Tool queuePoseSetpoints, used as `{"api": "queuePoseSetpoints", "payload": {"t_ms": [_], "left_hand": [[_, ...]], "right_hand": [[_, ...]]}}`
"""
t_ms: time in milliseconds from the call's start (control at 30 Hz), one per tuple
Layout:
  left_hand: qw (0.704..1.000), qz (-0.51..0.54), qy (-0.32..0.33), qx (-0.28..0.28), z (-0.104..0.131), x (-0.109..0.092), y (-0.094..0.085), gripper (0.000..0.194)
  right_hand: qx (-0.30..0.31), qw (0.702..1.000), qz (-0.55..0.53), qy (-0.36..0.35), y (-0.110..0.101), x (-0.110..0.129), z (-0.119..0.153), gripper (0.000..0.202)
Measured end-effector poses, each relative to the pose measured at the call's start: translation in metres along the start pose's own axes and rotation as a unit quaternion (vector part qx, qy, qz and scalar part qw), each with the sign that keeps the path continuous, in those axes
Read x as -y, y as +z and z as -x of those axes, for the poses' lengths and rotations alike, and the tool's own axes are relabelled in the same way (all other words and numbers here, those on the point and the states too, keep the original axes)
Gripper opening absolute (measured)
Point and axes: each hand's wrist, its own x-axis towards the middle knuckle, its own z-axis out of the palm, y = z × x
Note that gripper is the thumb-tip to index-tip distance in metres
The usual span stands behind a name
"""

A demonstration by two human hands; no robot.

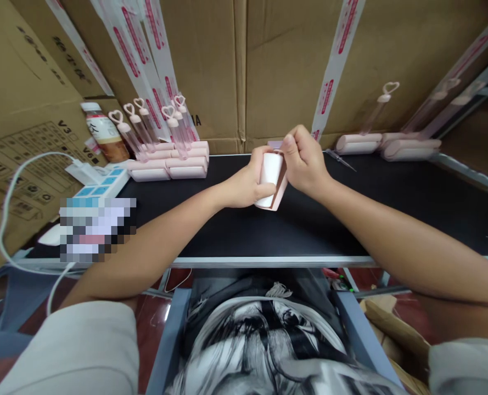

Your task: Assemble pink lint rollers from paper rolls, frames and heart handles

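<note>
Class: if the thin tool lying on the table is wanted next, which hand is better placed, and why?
Probably the right hand: the thin tool lies close beside it. The left hand is farther away and holds the white piece.

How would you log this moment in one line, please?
left hand: holding pale piece; right hand: closed at its top; thin tool: at right

The black-and-white printed shirt [264, 351] has pale grey sleeves [79, 348]
</note>
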Motion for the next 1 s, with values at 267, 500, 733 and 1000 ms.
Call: {"api": "queuePoseSetpoints", "payload": {"t_ms": [267, 500, 733, 1000], "left_hand": [[0.992, -0.054, 0.108, -0.029, 0.006, 0.012, 0.005, 0.113], [0.994, -0.063, 0.086, -0.002, 0.008, 0.007, 0.004, 0.118], [0.994, -0.076, 0.075, 0.033, 0.011, 0.000, 0.000, 0.123], [0.985, 0.055, 0.113, -0.115, -0.006, 0.025, -0.012, 0.099]], "right_hand": [[-0.031, 0.998, 0.011, -0.056, -0.007, 0.016, 0.008, 0.060], [-0.019, 0.996, -0.039, -0.079, -0.004, 0.013, 0.009, 0.063], [0.002, 0.995, -0.074, -0.073, -0.002, 0.017, 0.012, 0.060], [-0.009, 0.979, -0.194, 0.058, 0.006, 0.007, 0.006, 0.058]]}}
